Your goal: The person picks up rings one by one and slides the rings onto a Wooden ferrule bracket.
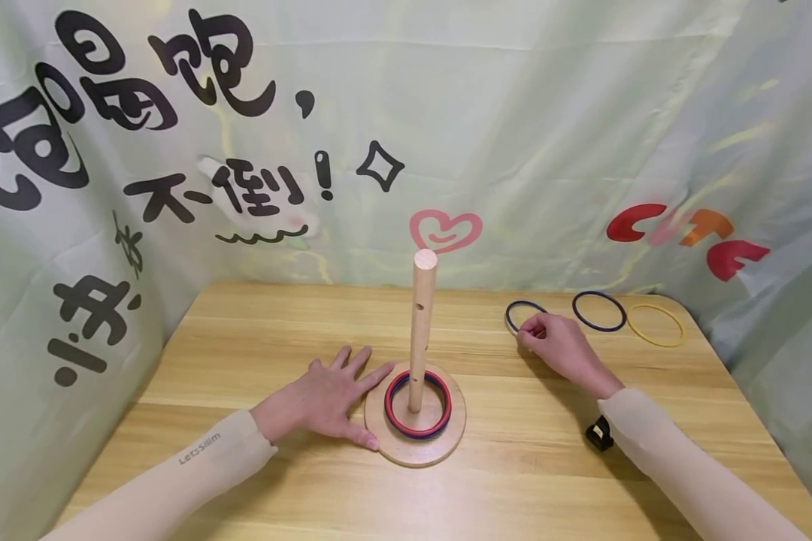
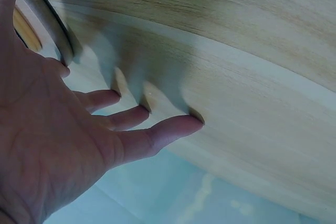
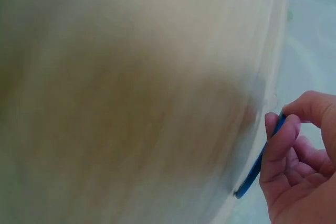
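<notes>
A wooden peg (image 1: 421, 330) stands upright on a round wooden base (image 1: 416, 453). Around its foot lie a red ring (image 1: 446, 415) and a dark blue ring beneath it. My left hand (image 1: 328, 398) is spread beside the base, thumb and index finger at its left edge; the left wrist view shows the fingers (image 2: 173, 134) extended over the tabletop. To the right of the peg, my right hand (image 1: 560, 346) pinches a blue ring (image 1: 510, 319) between thumb and fingers. In the right wrist view the blue ring (image 3: 253, 174) appears edge-on, partly hidden by the fingers.
Another dark blue ring (image 1: 598, 329) and a yellow ring (image 1: 656, 343) lie at the back right of the wooden table (image 1: 277, 323). A printed cloth (image 1: 534, 135) hangs behind and along the sides. A small black object (image 1: 599, 434) is at the right wrist.
</notes>
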Action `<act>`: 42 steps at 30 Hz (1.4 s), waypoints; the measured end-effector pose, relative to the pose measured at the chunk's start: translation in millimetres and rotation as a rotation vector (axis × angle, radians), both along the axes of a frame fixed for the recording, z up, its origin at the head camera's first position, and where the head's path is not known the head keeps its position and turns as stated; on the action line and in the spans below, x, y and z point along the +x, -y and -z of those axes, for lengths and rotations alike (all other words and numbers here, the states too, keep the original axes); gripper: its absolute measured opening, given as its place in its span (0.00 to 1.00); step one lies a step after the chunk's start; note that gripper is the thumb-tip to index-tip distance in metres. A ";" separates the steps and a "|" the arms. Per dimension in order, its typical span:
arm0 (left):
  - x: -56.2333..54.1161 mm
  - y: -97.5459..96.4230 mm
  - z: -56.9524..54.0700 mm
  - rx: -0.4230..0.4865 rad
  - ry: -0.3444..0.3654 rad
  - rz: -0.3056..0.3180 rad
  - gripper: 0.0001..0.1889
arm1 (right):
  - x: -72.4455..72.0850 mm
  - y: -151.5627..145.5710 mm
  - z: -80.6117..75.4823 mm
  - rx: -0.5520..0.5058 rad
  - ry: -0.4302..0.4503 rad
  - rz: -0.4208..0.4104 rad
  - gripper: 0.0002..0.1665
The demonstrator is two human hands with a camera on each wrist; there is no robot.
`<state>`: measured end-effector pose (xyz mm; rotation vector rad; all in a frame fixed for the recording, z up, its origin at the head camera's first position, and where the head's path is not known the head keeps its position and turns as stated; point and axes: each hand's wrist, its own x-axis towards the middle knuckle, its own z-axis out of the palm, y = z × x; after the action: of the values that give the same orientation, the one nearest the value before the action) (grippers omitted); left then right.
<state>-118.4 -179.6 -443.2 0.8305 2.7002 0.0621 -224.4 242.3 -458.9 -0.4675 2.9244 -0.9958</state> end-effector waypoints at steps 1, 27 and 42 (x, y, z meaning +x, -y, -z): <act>0.1 0.3 0.2 0.004 0.000 0.000 0.66 | 2.9 0.9 -0.9 -0.001 0.001 -0.012 0.04; 1.3 2.1 -0.6 0.022 -0.015 0.013 0.66 | 97.1 30.7 -68.0 0.004 -0.182 -0.175 0.06; -0.8 2.2 1.9 0.019 -0.008 0.011 0.66 | 127.4 40.2 -114.1 -0.312 -0.284 -0.195 0.14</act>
<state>-119.2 -181.8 -445.1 0.8535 2.7060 0.0824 -96.9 202.0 -344.8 -0.9583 2.8810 -1.4700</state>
